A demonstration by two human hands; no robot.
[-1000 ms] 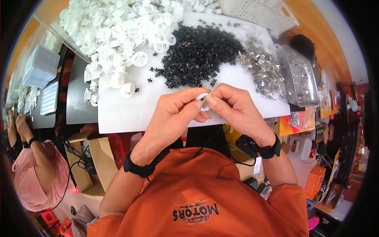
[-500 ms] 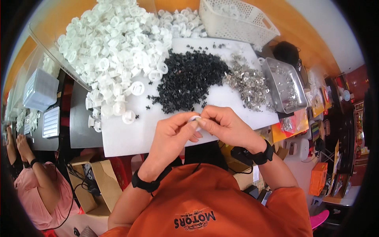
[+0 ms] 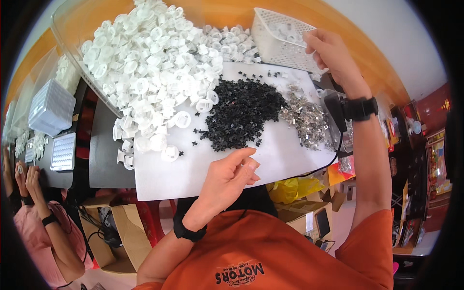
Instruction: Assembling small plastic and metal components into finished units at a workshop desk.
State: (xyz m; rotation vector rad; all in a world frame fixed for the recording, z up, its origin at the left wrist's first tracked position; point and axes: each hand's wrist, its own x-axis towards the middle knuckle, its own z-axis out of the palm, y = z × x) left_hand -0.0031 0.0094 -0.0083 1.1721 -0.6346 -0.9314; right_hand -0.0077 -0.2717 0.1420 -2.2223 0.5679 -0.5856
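Note:
My right hand [image 3: 333,53] hangs over the rim of the white perforated basket [image 3: 285,50] at the back right, its fingers bent but apart, with no piece plainly in them. White pieces lie inside the basket. My left hand [image 3: 229,176] is above the front edge of the white foam board [image 3: 193,179], its fingers curled and the thumb laid against them. Anything held there is hidden. Just beyond it lies a heap of small black cross-shaped pieces [image 3: 244,108]. To their right is a heap of small shiny metal pieces [image 3: 307,121].
A big pile of white round plastic parts [image 3: 150,67] spills from a clear bin [image 3: 79,72] at the back left. A metal tray [image 3: 345,130] stands partly behind my right wrist. To the left, a co-worker's hands [image 3: 29,179] are near stacked trays [image 3: 50,106]. Cardboard boxes [image 3: 125,237] stand below.
My hands were together holding a small white round piece; now they are apart. The right has swung up and right to the basket, while the left has stayed near the board's front edge.

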